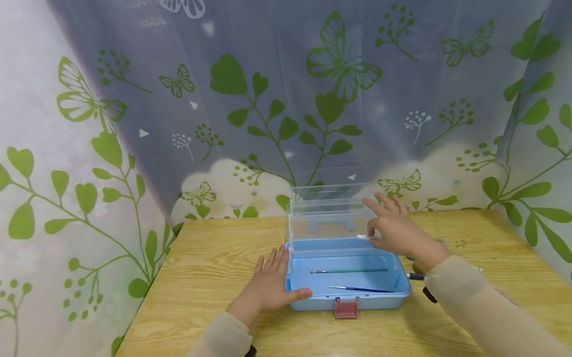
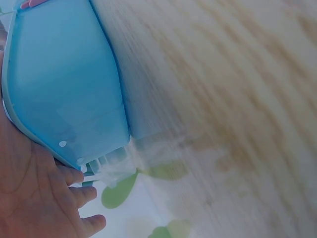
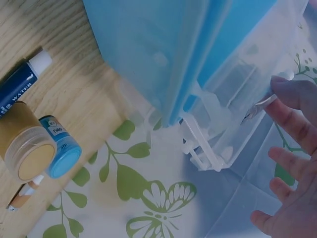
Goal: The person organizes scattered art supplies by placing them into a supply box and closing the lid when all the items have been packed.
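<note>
A light blue plastic box point(image 1: 314, 305) stands on the wooden table with its clear lid point(image 1: 327, 224) raised at the back. Inside lie a teal paintbrush point(image 1: 350, 271) and a dark blue paintbrush point(image 1: 363, 289). My left hand point(image 1: 268, 289) rests against the box's left side, fingers straight, thumb over the front rim. Above the back right of the box, my right hand point(image 1: 396, 230) pinches a small white paint tube point(image 3: 260, 106) between thumb and index finger. The tube's crimped end looks silvery; the fingers hide its middle. The other fingers of that hand are spread.
Right of the box lie a dark blue paint tube point(image 3: 20, 82), a gold-lidded jar point(image 3: 34, 161), a blue bottle point(image 3: 64, 158) and a small brown tube point(image 3: 22, 196). A pink latch point(image 1: 346, 309) hangs at the box's front. Patterned curtain point(image 1: 265, 121) borders the table's back.
</note>
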`<state>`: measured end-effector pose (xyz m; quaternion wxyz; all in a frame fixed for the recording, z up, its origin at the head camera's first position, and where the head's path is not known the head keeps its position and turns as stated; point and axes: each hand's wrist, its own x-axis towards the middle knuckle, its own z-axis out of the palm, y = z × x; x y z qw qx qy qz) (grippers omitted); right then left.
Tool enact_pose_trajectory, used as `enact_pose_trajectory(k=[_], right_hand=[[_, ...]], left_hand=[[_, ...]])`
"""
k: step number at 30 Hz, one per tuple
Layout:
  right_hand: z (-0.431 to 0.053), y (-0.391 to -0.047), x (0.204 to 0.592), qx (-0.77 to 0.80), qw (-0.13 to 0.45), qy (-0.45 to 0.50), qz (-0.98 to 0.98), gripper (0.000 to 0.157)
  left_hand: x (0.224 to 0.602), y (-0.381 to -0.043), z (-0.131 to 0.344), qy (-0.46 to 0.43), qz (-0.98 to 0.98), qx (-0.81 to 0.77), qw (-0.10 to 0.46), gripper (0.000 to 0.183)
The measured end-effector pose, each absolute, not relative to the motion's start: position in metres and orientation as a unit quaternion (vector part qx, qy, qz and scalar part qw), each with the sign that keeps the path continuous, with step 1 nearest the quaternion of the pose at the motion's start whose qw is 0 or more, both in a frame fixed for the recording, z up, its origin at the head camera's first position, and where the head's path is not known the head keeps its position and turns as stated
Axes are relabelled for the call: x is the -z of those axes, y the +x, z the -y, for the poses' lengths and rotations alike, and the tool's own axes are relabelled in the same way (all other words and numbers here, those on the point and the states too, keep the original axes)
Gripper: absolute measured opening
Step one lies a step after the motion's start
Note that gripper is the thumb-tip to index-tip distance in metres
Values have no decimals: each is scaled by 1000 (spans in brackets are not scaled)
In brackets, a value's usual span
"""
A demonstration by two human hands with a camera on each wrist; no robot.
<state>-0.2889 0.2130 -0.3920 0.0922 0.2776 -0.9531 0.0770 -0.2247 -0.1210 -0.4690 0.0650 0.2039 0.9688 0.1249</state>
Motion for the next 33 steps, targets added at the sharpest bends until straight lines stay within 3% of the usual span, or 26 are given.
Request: enact_pose_trajectory(k=[33], right_hand=[[-208, -289, 397, -67, 70, 280, 955, 22]], left_hand=[[469, -225, 121, 204, -969, -127, 56, 119]])
